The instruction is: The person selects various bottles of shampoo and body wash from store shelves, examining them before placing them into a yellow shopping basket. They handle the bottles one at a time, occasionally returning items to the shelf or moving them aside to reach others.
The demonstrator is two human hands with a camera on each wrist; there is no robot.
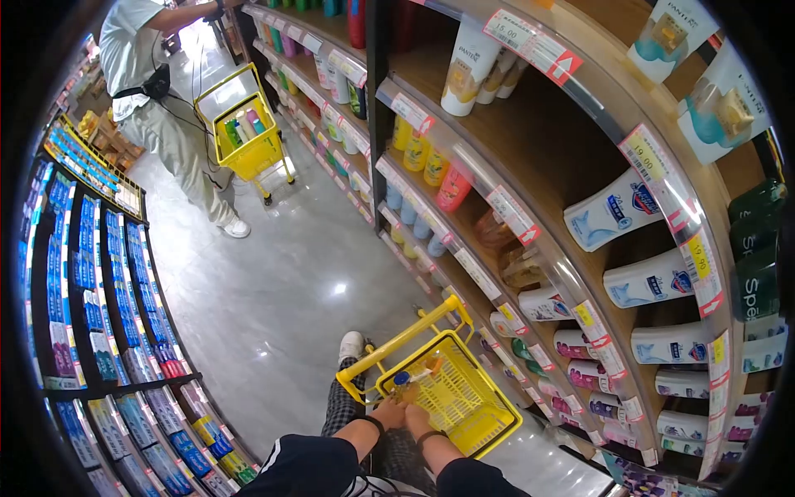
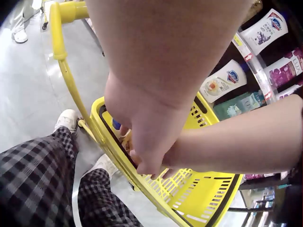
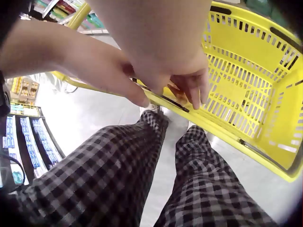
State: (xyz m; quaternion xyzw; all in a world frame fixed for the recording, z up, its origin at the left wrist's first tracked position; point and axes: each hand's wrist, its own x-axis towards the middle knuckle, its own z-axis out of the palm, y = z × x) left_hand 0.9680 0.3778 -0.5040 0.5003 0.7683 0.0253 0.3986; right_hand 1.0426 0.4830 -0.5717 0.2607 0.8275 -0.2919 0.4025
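Close together at the near rim of a yellow basket cart (image 1: 451, 389), both hands work around a bottle with a blue cap (image 1: 402, 378) and amber body. The left hand (image 1: 387, 413) bends down over the rim, its fingers around the amber part (image 2: 127, 140) in the left wrist view. Beside it, the right hand (image 3: 182, 78) curls its fingers inside the rim, an orange-brown patch showing between thumb and fingers. The wrists overlap in both wrist views and hide much of the bottle. An orange item (image 1: 434, 363) lies in the basket just beyond.
Shelves (image 1: 497, 166) of shampoo and body wash stand close on the right. Toothpaste racks (image 1: 91, 282) line the left. Ahead, another person (image 1: 157, 108) stands by a second yellow cart (image 1: 248, 137) holding several bottles. Grey floor (image 1: 273, 290) runs between.
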